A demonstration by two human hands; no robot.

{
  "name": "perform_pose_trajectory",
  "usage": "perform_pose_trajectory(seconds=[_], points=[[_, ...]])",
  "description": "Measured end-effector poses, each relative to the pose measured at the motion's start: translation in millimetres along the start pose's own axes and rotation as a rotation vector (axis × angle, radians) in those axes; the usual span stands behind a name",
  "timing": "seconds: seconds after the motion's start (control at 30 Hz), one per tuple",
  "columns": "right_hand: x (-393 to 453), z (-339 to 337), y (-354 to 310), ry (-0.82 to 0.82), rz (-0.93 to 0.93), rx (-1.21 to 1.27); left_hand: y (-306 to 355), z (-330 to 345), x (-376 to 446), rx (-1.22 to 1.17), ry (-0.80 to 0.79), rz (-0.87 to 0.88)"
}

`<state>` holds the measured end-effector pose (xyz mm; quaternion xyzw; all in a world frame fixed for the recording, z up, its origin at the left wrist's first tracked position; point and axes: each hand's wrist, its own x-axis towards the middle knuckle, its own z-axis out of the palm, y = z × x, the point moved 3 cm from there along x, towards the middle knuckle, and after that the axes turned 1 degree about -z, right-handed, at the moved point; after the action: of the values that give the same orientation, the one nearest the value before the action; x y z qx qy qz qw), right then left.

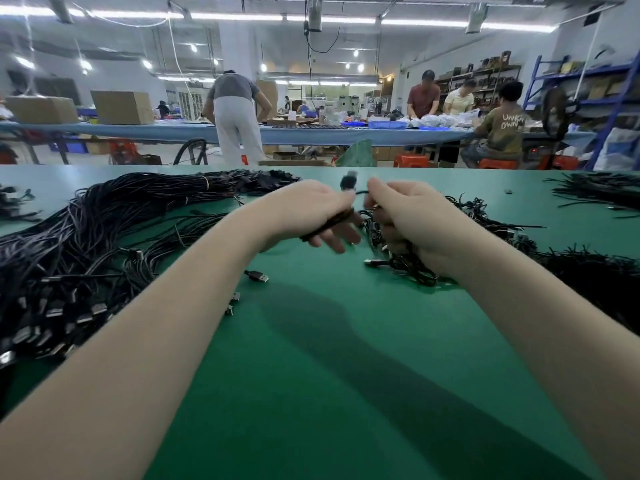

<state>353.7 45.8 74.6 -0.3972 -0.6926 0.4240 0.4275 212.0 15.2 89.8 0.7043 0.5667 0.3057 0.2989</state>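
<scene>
Both my hands are raised over the middle of the green table. My left hand grips a coiled black cable, its fingers blurred below the coil. My right hand holds the other side of the same cable, and a blurred black plug sticks up between the two hands. Under my right hand lies a small tangle of black cables with a silver USB plug showing.
A big bundle of black USB cables covers the table's left side. One loose USB plug lies near the centre. More black cables lie at the right and far right. Beyond the table, several people work at a long blue bench.
</scene>
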Motion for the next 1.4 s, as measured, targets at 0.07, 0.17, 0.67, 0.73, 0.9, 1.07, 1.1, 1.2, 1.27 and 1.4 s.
perform_pose_trajectory(seconds=[0.07,0.17,0.67,0.73,0.9,1.07,1.1,1.2,1.27,1.4], points=[[-5.7,12.4,-9.5,-0.103,-0.076,0.005,0.4,-2.2,3.7,-0.318,0.158,0.019],[-14.0,29.0,-4.7,-0.289,-0.071,0.058,3.8,-6.3,5.6,-0.814,0.212,0.047],[1.1,12.9,31.1,-0.102,0.065,0.171,-4.7,8.9,9.9,-1.006,0.005,-0.001],[0.9,16.9,31.6,-0.105,0.095,0.196,-8.6,15.8,13.0,-0.984,0.013,-0.045],[-0.4,16.4,39.8,-0.035,0.162,0.380,-15.6,16.3,17.3,-0.914,0.147,-0.165],[-0.2,20.1,41.2,-0.047,0.182,0.421,-19.5,19.9,19.5,-0.928,0.169,-0.129],[-0.7,22.0,40.9,-0.059,0.196,0.441,-18.8,21.5,19.7,-0.985,0.138,-0.113],[-1.0,24.6,40.5,-0.085,0.229,0.505,-19.0,23.7,21.0,-1.043,0.135,-0.100],[-0.3,23.0,40.5,-0.100,0.227,0.504,-19.2,24.9,22.2,-1.014,0.159,-0.083],[-1.0,21.0,39.2,-0.203,0.164,0.401,-19.5,27.2,23.5,-0.827,0.155,-0.009]])
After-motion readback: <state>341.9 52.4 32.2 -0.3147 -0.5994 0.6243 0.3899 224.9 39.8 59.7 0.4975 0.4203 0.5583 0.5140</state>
